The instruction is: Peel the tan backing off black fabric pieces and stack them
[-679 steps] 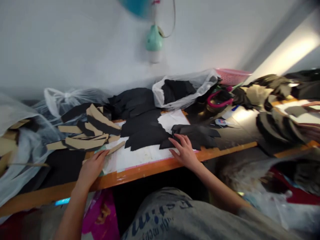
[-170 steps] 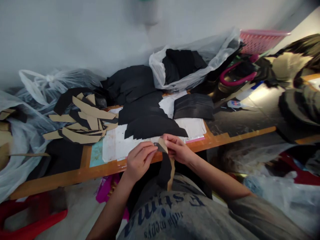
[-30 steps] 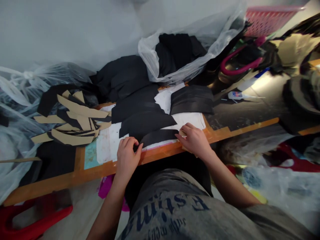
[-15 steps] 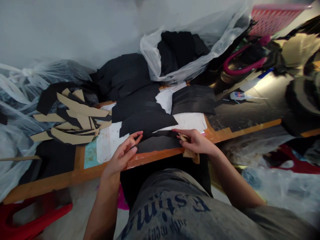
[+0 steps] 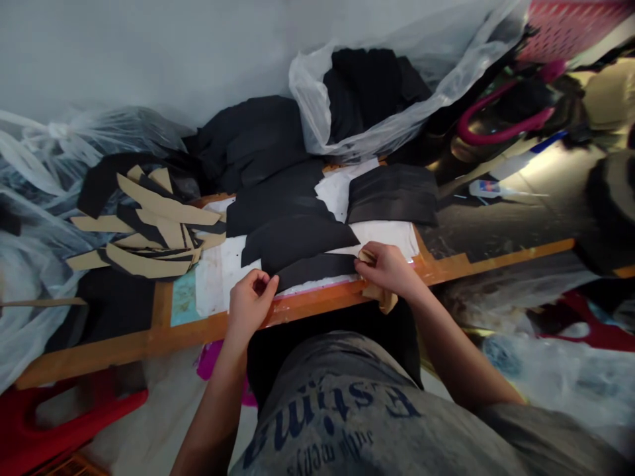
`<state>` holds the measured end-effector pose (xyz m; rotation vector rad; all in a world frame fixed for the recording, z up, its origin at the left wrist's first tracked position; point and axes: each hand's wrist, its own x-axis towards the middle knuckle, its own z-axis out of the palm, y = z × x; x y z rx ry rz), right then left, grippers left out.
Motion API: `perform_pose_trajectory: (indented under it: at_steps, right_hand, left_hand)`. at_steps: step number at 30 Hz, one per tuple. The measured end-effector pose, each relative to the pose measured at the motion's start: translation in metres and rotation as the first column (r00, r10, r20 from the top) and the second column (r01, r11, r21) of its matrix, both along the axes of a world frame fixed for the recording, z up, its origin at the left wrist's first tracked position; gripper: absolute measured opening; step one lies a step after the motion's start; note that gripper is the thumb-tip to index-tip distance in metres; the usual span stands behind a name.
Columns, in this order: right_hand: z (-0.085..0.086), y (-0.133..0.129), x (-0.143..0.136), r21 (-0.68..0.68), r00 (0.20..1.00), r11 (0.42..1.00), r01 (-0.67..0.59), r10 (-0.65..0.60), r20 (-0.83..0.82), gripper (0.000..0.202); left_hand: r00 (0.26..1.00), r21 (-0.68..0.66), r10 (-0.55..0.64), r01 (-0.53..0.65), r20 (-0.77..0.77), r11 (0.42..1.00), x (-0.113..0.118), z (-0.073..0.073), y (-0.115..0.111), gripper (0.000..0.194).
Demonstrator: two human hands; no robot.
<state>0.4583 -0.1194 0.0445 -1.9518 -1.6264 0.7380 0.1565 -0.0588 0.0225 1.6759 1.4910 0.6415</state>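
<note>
At table's front edge [image 5: 317,301], black strip [image 5: 317,270] lay lengthwise. My left hand [image 5: 252,299]: thumb and forefinger pinched together on strip's left end. My right hand [image 5: 389,270]: fingers clamped on tan piece [image 5: 387,301], tips at strip's right end; tan tail hung past edge. Narrow band of white paper [image 5: 214,284] showed between strip and edge, more paper left of strip. Black stack [image 5: 300,239] sat just beyond. Shirt [image 5: 322,370] bore "Estim", upside down. Bottle [image 5: 485,189] label too small to read.
</note>
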Motion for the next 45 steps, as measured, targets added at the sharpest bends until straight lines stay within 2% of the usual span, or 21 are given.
perform_pose_trajectory:
  at_steps: [10, 21, 32, 45]
  right_hand:
    - [-0.003, 0.009, -0.004, -0.09, 0.987, 0.996, -0.016, 0.03, 0.159, 0.02]
    - [-0.002, 0.014, -0.009, -0.157, 0.945, 0.987, -0.042, 0.09, 0.316, 0.011]
    - [0.002, 0.013, -0.008, -0.158, 0.949, 0.986, -0.053, 0.099, 0.298, 0.009]
    - [0.007, 0.011, -0.003, -0.152, 0.99, 0.988, -0.006, 0.028, 0.142, 0.018]
  left_hand:
    - [0.99, 0.044, 0.047, -0.041, -0.131, 0.998, 0.002, -0.006, -0.001, 0.027]
    - [0.974, 0.133, 0.055, -0.026, -0.221, 0.991, 0.005, -0.005, 0.001, 0.025]
    - [0.966, 0.11, 0.042, -0.014, -0.254, 0.994, 0.006, 0.0, -0.001, 0.025]
    - [0.943, 0.078, -0.007, 0.035, -0.332, 0.996, 0.007, 0.019, -0.005, 0.024]
